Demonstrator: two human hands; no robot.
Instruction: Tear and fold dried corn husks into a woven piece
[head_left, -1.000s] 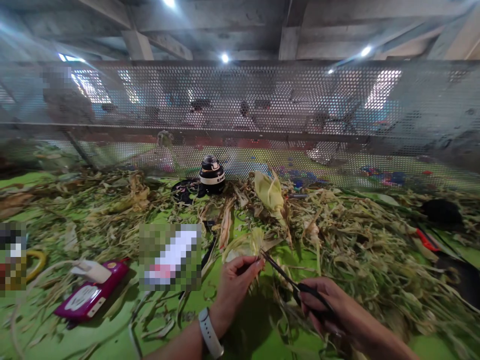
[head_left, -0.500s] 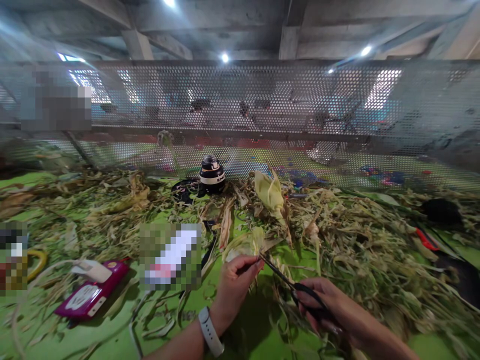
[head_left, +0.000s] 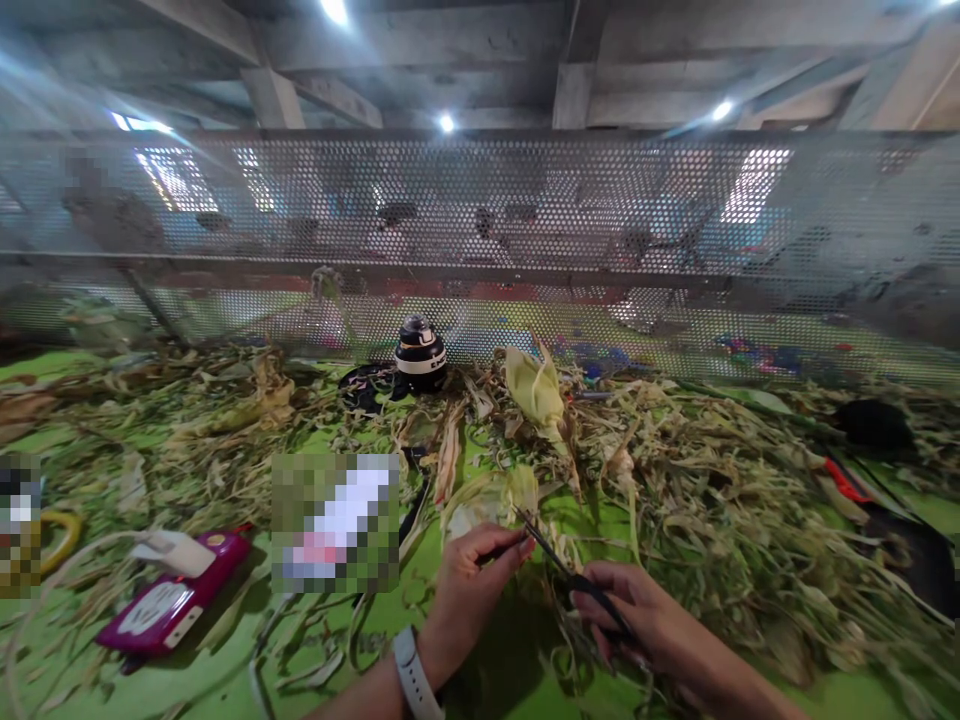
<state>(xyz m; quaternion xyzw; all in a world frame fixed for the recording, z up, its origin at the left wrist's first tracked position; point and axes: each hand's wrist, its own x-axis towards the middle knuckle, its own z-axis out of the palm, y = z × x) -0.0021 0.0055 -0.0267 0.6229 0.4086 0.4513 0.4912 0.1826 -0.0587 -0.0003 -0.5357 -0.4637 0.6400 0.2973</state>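
Green table [head_left: 322, 625] w/ dry leaves [head_left: 705, 500] all over. Left hand [head_left: 476, 580] has thumb & finger pinched tight by the pale flower [head_left: 520, 492]; can't tell what's in them. Right hand [head_left: 630, 615] is curled round black scissors [head_left: 559, 562], tips near the left fingertips.

1 magenta box [head_left: 154, 615] under white plug [head_left: 180, 554] | 1 black jar [head_left: 421, 366] near perforated screen [head_left: 525, 225]

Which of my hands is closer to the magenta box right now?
Left. The left hand, fingertips pinched, is right of the magenta box; the right hand, gripping scissors, is farther right.
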